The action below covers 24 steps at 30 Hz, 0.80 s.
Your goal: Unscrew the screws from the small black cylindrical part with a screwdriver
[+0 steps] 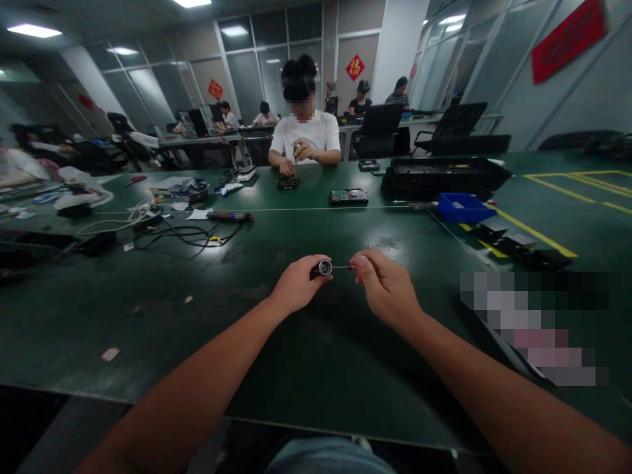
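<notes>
Over the near middle of the table, my left hand [299,283] is closed around a short dark cylinder [324,268] with a bright metal rim at its round end, which faces me. Beside it, my right hand [388,286] pinches the small reddish end of a thin metal rod [340,267]. That rod runs level between the two hands and its left end meets the cylinder's side. Whether it enters the cylinder or only touches it, I cannot tell. My fingers hide much of both things.
Across the green table [237,355], a person in a white shirt [309,135] handles a small dark part. A hard drive [349,196], a blue bin [464,208] and a long black casing [444,176] lie ahead. An electric screwdriver [230,216] and cables [178,236] sit at left.
</notes>
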Tool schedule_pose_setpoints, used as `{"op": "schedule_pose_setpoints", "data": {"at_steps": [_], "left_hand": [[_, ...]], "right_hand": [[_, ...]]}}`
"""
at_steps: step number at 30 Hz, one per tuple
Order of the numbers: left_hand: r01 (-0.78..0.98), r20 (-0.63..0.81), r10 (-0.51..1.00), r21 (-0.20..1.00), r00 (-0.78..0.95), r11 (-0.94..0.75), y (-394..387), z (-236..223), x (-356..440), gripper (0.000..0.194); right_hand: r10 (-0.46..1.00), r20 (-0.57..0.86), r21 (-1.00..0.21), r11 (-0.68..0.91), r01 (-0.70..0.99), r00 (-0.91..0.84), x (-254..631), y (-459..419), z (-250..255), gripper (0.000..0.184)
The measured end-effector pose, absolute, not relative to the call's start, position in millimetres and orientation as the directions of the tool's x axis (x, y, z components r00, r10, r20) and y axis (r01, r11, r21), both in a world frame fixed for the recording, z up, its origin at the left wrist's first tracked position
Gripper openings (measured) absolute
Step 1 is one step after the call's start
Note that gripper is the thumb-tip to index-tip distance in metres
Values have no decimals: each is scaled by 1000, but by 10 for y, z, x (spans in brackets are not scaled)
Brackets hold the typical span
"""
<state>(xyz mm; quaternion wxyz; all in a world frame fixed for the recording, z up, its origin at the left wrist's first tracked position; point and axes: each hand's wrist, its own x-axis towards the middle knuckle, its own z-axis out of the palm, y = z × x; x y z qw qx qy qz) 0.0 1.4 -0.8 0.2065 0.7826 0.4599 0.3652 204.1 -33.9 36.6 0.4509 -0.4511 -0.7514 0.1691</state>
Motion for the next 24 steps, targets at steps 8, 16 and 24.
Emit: {"op": "schedule_pose_setpoints", "data": {"at_steps": [8, 16, 24], "left_hand": [[575, 379, 878, 664, 293, -478, 13, 2, 1, 34], [583, 368, 878, 656, 307, -479, 29, -30, -7, 34], [592, 419, 837, 593, 351, -545, 7, 47, -24, 34]], "right_hand": [[844, 510, -721, 525, 451, -168, 2043, -341, 358, 15], [872, 486, -802, 475, 362, -67, 2019, -305, 302, 19], [952, 287, -955, 293, -43, 109, 2014, -108, 194, 25]]}}
